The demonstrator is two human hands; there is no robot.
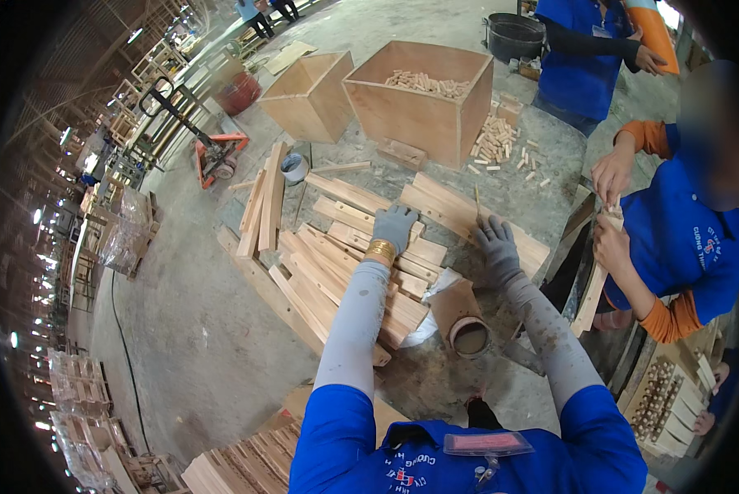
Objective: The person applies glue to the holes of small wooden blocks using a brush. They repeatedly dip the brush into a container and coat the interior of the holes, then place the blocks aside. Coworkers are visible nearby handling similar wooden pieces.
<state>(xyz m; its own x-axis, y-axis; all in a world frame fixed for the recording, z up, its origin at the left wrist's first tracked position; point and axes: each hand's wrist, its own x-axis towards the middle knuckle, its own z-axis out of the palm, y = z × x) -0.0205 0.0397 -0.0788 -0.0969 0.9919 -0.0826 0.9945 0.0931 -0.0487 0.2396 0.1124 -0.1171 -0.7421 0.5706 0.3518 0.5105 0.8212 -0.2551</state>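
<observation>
I see both gloved hands reaching forward over a heap of short wooden boards [336, 272] spread on the concrete floor [188, 329]. My left hand [395, 227], in a grey glove with a gold bangle [380, 250] at the wrist, rests palm down on one board near the middle of the heap; its fingers lie flat and spread rather than curled around anything. My right hand [496, 247], also grey-gloved, presses down on a wider slatted panel [456, 210] just to the right of the heap, fingers splayed open on the wood. A thin stick [477, 200] stands just above that hand, though I cannot tell whether the fingers pinch it.

Below the right forearm sits a small round tub [471, 337] with a brown inside, next to a piece of white wrapping [435, 288]. Beyond the heap stand two open plywood crates [419, 115], the nearer one holding small wooden blocks, with more blocks [501, 144] scattered on the floor beside it. To my right a co-worker in a blue shirt with orange sleeves [674, 239] holds a wooden strip [596, 280] in both hands. An orange pallet jack [213, 152] is parked to the left.
</observation>
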